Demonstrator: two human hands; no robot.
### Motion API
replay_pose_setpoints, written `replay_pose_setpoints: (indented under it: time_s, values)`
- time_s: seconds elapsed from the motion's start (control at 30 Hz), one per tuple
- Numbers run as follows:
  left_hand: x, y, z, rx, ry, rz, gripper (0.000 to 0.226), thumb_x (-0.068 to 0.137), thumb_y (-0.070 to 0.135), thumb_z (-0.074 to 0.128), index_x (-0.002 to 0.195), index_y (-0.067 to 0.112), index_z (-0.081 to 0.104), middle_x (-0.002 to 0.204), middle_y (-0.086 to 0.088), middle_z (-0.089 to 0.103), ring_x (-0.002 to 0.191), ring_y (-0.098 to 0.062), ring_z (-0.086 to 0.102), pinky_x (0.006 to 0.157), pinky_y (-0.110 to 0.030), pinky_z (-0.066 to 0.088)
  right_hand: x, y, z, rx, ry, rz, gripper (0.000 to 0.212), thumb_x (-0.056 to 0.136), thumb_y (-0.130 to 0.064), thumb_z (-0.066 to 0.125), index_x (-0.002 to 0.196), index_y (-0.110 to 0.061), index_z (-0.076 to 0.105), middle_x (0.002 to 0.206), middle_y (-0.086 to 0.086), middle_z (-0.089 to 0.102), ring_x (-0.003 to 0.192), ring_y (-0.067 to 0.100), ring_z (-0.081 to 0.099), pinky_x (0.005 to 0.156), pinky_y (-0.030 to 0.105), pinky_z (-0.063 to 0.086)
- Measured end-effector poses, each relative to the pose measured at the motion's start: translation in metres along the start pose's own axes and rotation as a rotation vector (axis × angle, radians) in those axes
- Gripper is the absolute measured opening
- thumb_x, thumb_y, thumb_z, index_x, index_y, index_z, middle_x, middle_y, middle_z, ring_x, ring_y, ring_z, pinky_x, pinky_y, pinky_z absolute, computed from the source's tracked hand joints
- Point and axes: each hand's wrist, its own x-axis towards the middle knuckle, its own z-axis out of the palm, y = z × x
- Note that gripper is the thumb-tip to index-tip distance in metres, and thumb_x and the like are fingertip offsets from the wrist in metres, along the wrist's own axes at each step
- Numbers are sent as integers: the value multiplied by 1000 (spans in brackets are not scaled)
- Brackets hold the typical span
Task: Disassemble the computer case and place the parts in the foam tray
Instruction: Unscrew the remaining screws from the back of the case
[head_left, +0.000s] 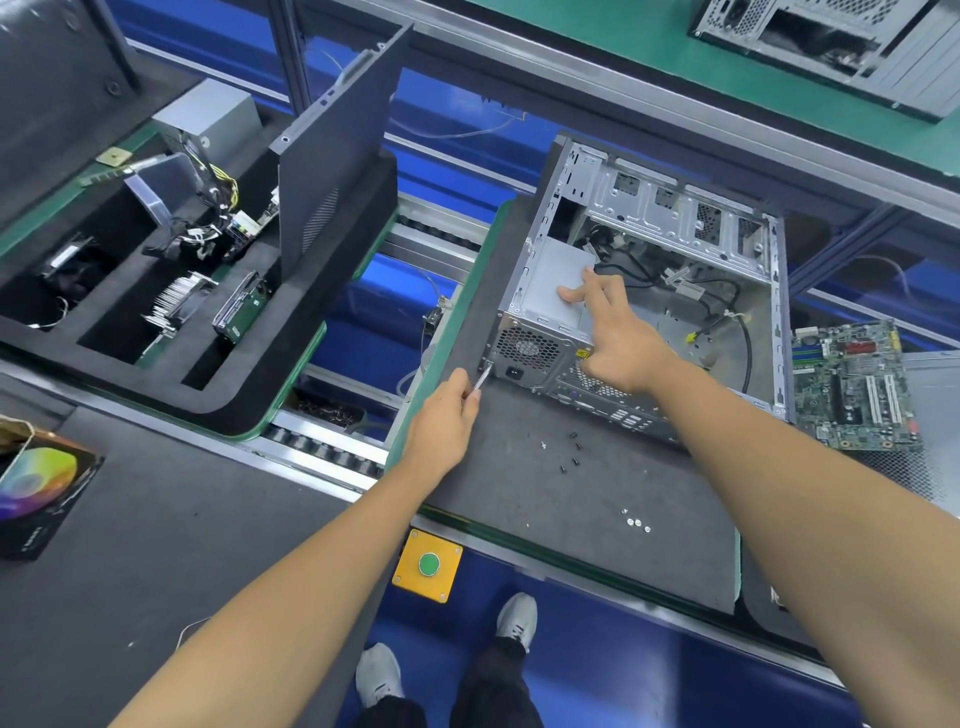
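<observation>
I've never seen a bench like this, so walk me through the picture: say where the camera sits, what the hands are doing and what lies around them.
There is no robot here: one camera worn on the person's head looks down over both bare arms.

The left hand grips a screwdriver, its tip at the rear corner of an open computer case lying on a grey mat. The right hand reaches into the case, straight fingers resting on the grey power supply.

Loose screws lie on the mat near the person. A removed motherboard lies to the right of the case.

To the left is the black foam tray. Its slots already hold a heatsink, a hard drive and another power supply with its cables. A dark side panel stands upright in it.
</observation>
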Motion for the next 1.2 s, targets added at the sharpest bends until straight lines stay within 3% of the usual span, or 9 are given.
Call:
replay_pose_setpoints:
  time_s: [0.37,0.67,0.97,1.2]
  values:
    - [1,2,-2,19,-26,-39,24,108,33,46,91,16,40,77,-6,56,72,-29,60,67,-52,54,1,2,1,-4,-3,-13,98,68,5,69,150,-32,27,153,-12,15,73,-28,44,41,23,33]
    - [5,-3,-2,-56,-28,-73,29,107,36,47,86,20,36,74,-9,55,59,-19,45,61,-54,52,2,2,0,-2,2,-13,96,67,5,65,148,-33,29,152,-12,16,76,-29,43,42,24,31]
    - [5,-5,-2,-72,-40,-56,27,106,38,49,86,23,40,73,-3,56,60,-19,54,61,-54,55,1,1,-1,-1,-7,1,101,68,6,68,153,-25,25,150,-16,15,75,-24,48,42,27,34]
    - [6,-4,-3,-73,-49,-52,26,106,37,49,86,23,39,74,-4,56,61,-19,53,61,-56,57,1,-1,0,-17,-15,-5,102,68,6,69,150,-35,23,150,-16,15,65,-9,53,41,30,36]
